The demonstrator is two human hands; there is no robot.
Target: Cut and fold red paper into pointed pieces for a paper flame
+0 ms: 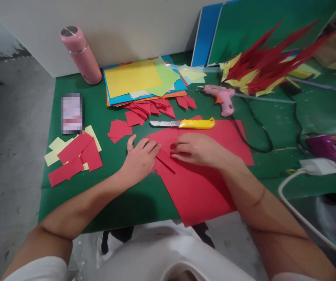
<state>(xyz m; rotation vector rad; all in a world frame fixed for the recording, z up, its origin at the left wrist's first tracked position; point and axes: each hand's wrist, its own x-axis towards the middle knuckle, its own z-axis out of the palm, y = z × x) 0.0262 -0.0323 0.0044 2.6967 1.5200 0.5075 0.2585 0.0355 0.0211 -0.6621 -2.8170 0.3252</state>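
My left hand is palm down, its fingertips closed on one end of a narrow folded strip of red paper. Just right of the strip is my right hand, its fingers pressed together in a pinch; what they hold, if anything, is too small to make out. Beneath both hands lie large red paper sheets, overlapping. A yellow-handled utility knife rests at their far edge with its blade out to the left. Folded pointed red paper pieces lie beyond my left hand.
Left are red and pale yellow paper strips, a blurred-out phone-like object and a pink bottle. Behind is a coloured paper stack. A pink glue gun, red-yellow paper spikes and a white plug with cables occupy the right.
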